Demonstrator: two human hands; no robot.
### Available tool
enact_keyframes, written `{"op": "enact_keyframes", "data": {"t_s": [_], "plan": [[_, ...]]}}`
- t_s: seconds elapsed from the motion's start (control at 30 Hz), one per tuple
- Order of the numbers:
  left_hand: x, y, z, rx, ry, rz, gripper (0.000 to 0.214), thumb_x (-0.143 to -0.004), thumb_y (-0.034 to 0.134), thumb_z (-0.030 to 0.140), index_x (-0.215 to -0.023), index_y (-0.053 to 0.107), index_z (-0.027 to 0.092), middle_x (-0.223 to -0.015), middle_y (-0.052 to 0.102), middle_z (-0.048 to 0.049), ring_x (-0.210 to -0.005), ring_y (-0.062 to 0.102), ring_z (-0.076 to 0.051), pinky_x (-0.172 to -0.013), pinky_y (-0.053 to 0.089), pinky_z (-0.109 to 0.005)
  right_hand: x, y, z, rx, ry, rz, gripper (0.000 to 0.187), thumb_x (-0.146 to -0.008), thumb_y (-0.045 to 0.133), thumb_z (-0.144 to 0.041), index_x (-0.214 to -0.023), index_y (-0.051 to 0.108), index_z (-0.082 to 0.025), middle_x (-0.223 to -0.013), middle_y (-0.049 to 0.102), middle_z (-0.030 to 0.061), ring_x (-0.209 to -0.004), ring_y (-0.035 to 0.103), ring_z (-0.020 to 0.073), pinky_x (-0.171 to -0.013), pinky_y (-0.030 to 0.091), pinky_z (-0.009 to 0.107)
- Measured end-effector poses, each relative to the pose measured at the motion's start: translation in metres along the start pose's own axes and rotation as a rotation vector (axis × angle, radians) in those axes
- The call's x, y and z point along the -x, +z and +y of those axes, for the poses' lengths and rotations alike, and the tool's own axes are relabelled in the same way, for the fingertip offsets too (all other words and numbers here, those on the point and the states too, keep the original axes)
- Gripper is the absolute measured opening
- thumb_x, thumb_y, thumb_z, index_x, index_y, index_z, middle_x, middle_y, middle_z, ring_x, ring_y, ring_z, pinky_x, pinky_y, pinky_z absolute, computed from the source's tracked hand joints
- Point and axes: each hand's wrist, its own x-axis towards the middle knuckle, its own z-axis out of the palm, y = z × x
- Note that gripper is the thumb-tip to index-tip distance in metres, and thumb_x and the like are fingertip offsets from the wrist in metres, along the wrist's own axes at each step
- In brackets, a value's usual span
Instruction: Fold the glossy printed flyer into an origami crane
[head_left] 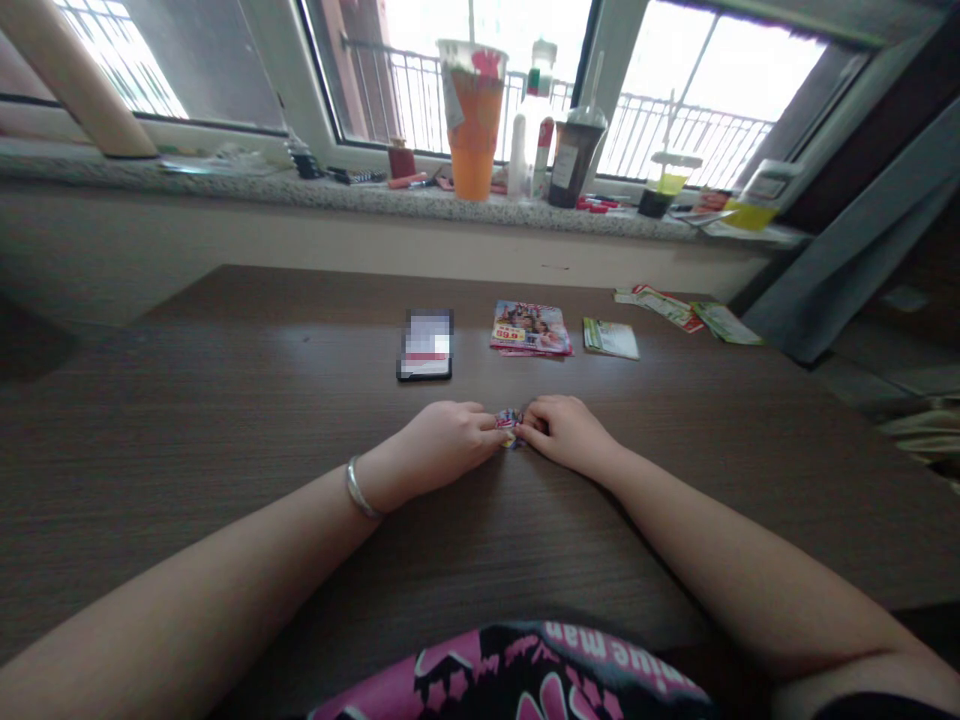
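Note:
My left hand (442,440) and my right hand (566,432) rest on the dark wooden table (225,400), fingertips meeting at its middle. Both pinch a small folded piece of colourful printed paper (509,424) between them. The paper is mostly hidden by the fingers. A silver bangle (358,490) circles my left wrist. Beyond the hands lies a stack of colourful flyers (530,328).
A phone (426,345) lies face up beyond my left hand. More leaflets lie to the right, a green one (611,338) and several near the table's far right corner (675,305). The windowsill holds an orange cup (474,120), bottles and drink cups.

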Motion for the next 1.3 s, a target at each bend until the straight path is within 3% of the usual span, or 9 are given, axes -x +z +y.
{"op": "enact_keyframes", "data": {"t_s": [0.57, 1.1, 1.3], "plan": [[-0.003, 0.007, 0.006, 0.045, -0.1, 0.032, 0.013, -0.092, 0.053, 0.021, -0.086, 0.065, 0.018, -0.079, 0.063, -0.0031, -0.074, 0.058, -0.015, -0.07, 0.045, -0.027, -0.001, -0.003, -0.005, 0.059, 0.044, -0.015, 0.024, -0.085, 0.06, -0.036, -0.068, 0.061, -0.02, -0.074, 0.067, 0.0015, -0.069, 0.058, 0.0156, -0.062, 0.032, 0.026], [-0.003, 0.007, 0.005, 0.095, -0.115, -0.056, 0.02, -0.087, 0.052, 0.014, -0.098, 0.068, 0.018, -0.09, 0.062, -0.0068, -0.08, 0.056, -0.018, -0.073, 0.048, -0.031, 0.001, 0.001, -0.004, -0.018, 0.107, 0.015, 0.018, -0.082, 0.065, -0.036, -0.074, 0.062, -0.02, -0.074, 0.066, 0.001, -0.07, 0.057, 0.0152, -0.061, 0.033, 0.025], [-0.002, 0.008, 0.001, 0.114, -0.113, -0.061, 0.021, -0.085, 0.054, 0.012, -0.097, 0.068, 0.02, -0.091, 0.061, -0.0058, -0.081, 0.055, -0.018, -0.074, 0.047, -0.03, 0.003, 0.005, 0.007, -0.144, -0.019, 0.019, 0.005, -0.082, 0.066, -0.024, -0.08, 0.065, -0.02, -0.069, 0.059, -0.0024, -0.069, 0.054, 0.013, -0.065, 0.035, 0.024]]}}
